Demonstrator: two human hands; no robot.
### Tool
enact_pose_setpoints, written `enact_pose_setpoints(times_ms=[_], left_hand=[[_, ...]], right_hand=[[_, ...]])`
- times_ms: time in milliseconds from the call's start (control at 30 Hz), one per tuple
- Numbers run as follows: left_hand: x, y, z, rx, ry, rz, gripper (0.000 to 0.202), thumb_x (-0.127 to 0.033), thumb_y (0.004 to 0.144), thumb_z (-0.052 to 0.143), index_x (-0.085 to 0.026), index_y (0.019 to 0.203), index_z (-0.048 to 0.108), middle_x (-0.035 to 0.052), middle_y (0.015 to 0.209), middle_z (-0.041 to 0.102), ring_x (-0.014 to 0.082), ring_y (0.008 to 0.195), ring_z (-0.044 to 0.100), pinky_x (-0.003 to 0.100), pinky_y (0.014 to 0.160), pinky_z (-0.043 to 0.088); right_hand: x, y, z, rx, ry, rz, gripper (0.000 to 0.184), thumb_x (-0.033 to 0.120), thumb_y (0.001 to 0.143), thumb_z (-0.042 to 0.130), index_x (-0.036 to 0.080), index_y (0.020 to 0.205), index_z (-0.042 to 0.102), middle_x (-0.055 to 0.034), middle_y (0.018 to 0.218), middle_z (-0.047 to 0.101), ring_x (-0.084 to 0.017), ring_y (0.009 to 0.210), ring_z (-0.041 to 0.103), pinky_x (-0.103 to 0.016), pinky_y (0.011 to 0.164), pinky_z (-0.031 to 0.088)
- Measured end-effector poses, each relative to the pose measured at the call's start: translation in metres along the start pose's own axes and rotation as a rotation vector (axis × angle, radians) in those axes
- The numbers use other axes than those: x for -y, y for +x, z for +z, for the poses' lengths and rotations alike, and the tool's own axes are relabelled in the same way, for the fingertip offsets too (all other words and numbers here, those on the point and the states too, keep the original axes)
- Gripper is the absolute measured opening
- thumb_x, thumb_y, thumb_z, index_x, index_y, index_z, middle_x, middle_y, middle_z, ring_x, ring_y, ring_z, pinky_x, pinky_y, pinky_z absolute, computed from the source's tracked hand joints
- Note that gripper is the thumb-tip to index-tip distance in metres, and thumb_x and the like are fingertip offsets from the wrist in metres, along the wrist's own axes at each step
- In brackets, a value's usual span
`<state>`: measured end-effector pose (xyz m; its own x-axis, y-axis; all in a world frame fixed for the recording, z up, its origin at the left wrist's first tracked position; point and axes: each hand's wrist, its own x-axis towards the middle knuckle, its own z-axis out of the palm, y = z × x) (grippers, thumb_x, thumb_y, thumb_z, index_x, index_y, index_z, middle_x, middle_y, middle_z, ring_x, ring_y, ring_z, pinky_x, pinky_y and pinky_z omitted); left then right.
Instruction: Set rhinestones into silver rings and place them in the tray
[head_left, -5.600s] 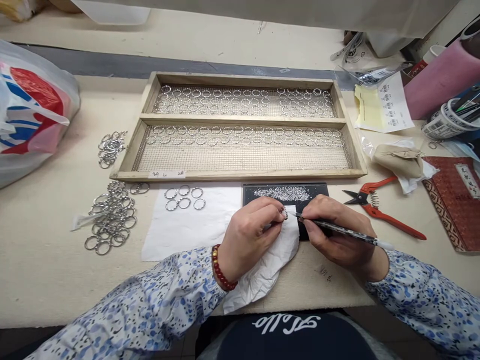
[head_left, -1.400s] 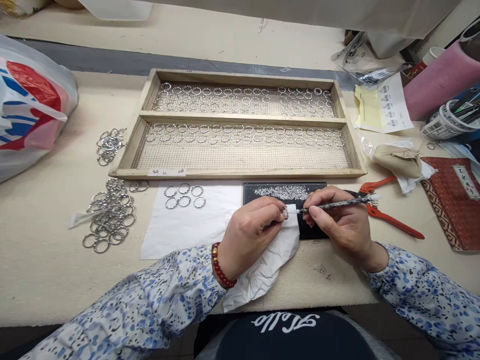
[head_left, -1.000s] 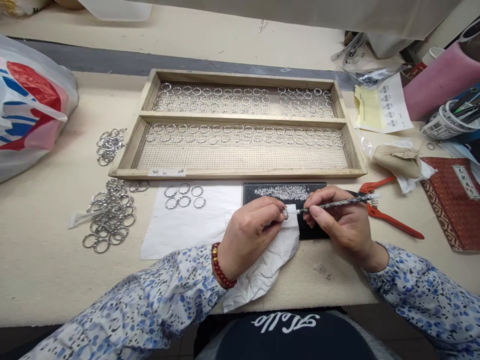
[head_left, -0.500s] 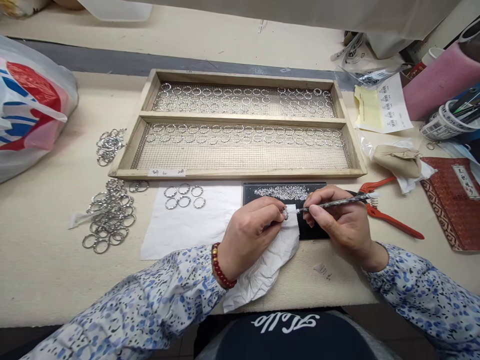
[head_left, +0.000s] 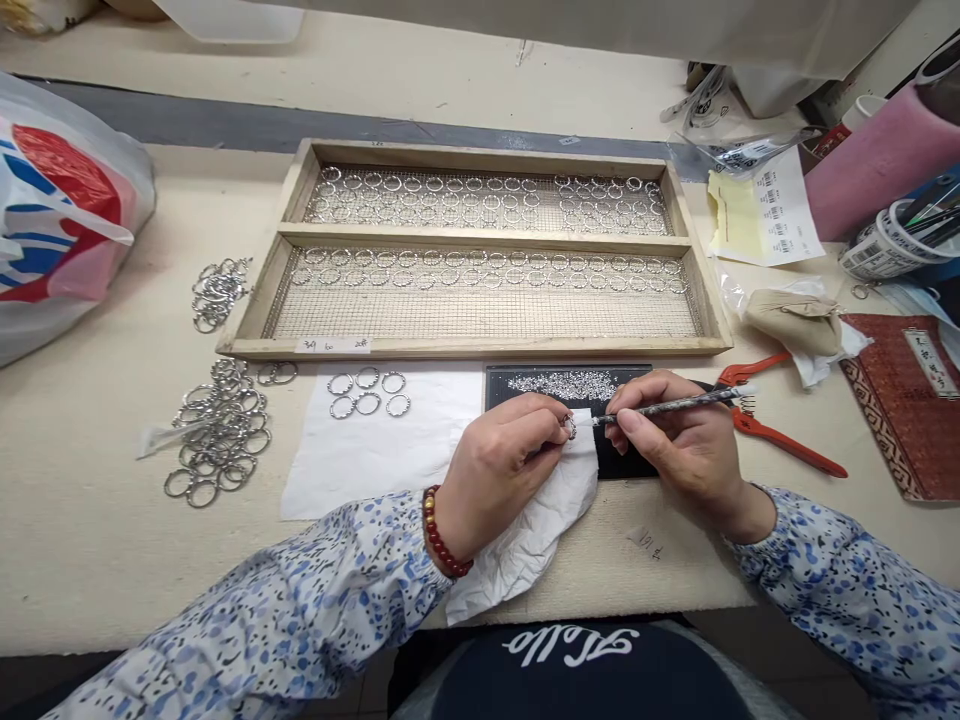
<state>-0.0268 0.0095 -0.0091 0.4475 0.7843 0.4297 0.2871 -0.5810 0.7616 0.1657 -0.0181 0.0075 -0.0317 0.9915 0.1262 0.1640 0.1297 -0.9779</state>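
Observation:
Between thumb and forefinger, my left hand point(head_left: 504, 460) pinches a silver ring point(head_left: 571, 427), mostly hidden by the fingers. My right hand point(head_left: 679, 445) is closed round a thin pen-like tool point(head_left: 682, 404), its tip close to the ring; whether they touch I cannot tell. A crumpled white tissue point(head_left: 525, 555) lies beneath my left hand. Behind both hands is a black ridged tray point(head_left: 495, 384) with many tiny shiny stones point(head_left: 559, 384) on it. Several silver rings point(head_left: 367, 403) stand in two rows on a white paper sheet point(head_left: 322, 470) to the left.
A wooden frame with wire mesh point(head_left: 480, 347) holds rows of rings at the back. Loose rings point(head_left: 217, 440) are heaped at left, near a plastic bag point(head_left: 67, 220). Red-handled pliers point(head_left: 795, 450), a red booklet point(head_left: 907, 400) and a cup of tools point(head_left: 881, 250) are at right.
Almost nothing differs. The ring and the tool tip have shifted very slightly; both hands keep their hold and place.

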Motion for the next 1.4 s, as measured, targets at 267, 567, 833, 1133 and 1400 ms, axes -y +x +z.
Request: enact_pose_setpoints(times_ms=[267, 567, 833, 1133, 1400], left_hand=[[-0.0004, 0.0007, 0.0, 0.001, 0.003, 0.004, 0.016, -0.001, 0.08, 0.063, -0.013, 0.071, 0.062, 0.0087, 0.087, 0.072, 0.0163, 0.08, 0.069, 0.025, 0.068, 0.057], [0.0001, 0.0002, -0.0003, 0.002, -0.005, 0.01, 0.016, -0.001, 0.08, 0.063, -0.014, 0.071, 0.061, 0.0085, 0.086, 0.072, 0.0158, 0.08, 0.069, 0.025, 0.068, 0.057], [-0.0003, 0.0003, -0.0006, 0.006, 0.004, 0.0, 0.016, 0.0, 0.08, 0.062, -0.014, 0.071, 0.062, 0.0091, 0.088, 0.073, 0.0166, 0.081, 0.069, 0.026, 0.069, 0.058], [-0.0004, 0.0007, -0.0008, 0.001, 0.006, 0.002, 0.015, -0.002, 0.081, 0.062, -0.014, 0.071, 0.062, 0.0089, 0.087, 0.073, 0.0164, 0.08, 0.069, 0.026, 0.068, 0.058], [-0.0002, -0.0002, 0.0004, -0.001, 0.0, 0.002, 0.016, -0.001, 0.08, 0.062, -0.014, 0.071, 0.062, 0.0088, 0.086, 0.073, 0.0165, 0.08, 0.069, 0.026, 0.068, 0.058]], right_hand=[[-0.0003, 0.0017, 0.0005, 0.008, 0.017, -0.018, 0.003, 0.016, 0.087, 0.061, 0.017, 0.085, 0.064, -0.0004, 0.075, 0.062, -0.009, 0.06, 0.061, -0.017, 0.052, 0.051], [-0.0012, 0.001, -0.0002, 0.007, 0.005, -0.012, 0.004, 0.017, 0.087, 0.062, 0.017, 0.085, 0.064, -0.001, 0.077, 0.062, -0.009, 0.06, 0.062, -0.018, 0.051, 0.052], [-0.0016, 0.0003, -0.0009, 0.008, -0.004, -0.012, 0.004, 0.017, 0.087, 0.062, 0.017, 0.085, 0.064, -0.0009, 0.076, 0.062, -0.009, 0.06, 0.062, -0.018, 0.051, 0.052], [-0.0005, 0.0002, -0.0003, 0.01, -0.006, -0.017, 0.004, 0.017, 0.087, 0.061, 0.017, 0.085, 0.064, -0.0006, 0.076, 0.062, -0.009, 0.06, 0.061, -0.018, 0.052, 0.051], [-0.0019, 0.0001, -0.0008, 0.0, -0.015, -0.01, 0.003, 0.017, 0.087, 0.062, 0.018, 0.085, 0.064, -0.0006, 0.078, 0.062, -0.009, 0.06, 0.062, -0.018, 0.052, 0.052]])
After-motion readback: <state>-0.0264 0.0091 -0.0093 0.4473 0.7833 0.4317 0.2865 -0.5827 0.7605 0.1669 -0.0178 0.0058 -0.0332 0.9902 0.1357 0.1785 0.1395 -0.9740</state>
